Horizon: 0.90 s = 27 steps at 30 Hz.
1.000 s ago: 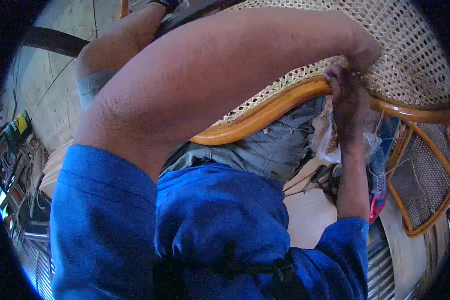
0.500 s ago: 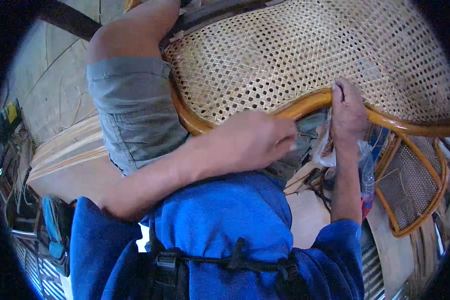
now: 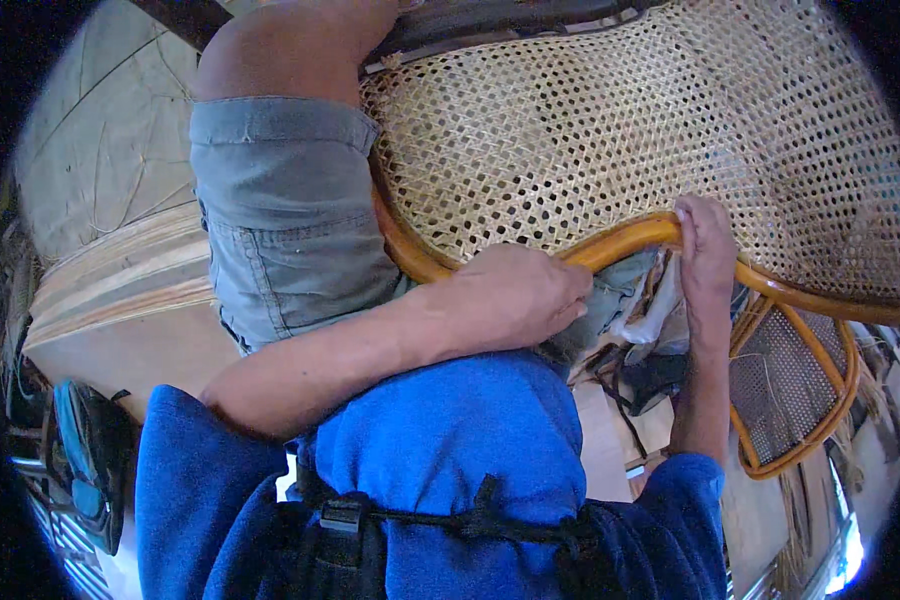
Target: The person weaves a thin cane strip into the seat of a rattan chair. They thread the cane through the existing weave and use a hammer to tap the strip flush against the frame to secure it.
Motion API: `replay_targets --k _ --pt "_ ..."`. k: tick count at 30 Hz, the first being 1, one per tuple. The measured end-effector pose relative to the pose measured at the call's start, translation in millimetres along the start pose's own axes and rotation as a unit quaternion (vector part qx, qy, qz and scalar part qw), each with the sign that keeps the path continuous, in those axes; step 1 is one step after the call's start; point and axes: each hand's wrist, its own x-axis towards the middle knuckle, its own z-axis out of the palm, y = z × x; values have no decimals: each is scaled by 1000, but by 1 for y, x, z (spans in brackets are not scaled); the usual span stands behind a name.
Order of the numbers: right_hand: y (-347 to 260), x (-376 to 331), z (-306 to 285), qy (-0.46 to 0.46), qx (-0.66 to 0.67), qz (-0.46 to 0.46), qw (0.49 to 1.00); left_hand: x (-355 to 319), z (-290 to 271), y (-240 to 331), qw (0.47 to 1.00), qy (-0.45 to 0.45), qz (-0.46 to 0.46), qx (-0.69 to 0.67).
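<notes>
Both hands down at the orange rattan frame [image 3: 620, 240] of the woven cane seat [image 3: 620, 120].

The left hand [image 3: 515, 300] lies knuckles-up across the lap, forearm running in from the left, fingers curled loosely by the frame's near edge — what they pinch, I cannot tell. The right hand [image 3: 708, 250] reaches up from below, fingers wrapped over the curved rail. Since half a second ago the left hand has slid right, closer in — the right hand holds its grip. The cane seat spreads far and right.
</notes>
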Motion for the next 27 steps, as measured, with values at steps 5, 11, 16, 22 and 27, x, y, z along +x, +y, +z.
replay_targets --k 5,11,16,22,27 --pt "9 -1 3 0 -27 -18 999 3 2 0 1000 -12 -5 9" --pt "3 -3 6 35 -4 1 999 3 -4 2 1000 -17 -7 -3" --pt "3 -7 11 51 17 1 999 4 1 0 1000 -20 -13 3" --pt "0 -6 8 42 -3 -13 999 3 -2 1 1000 -5 12 18" --pt "-2 -2 3 -6 -57 -23 998 2 -7 5 1000 -16 0 12"
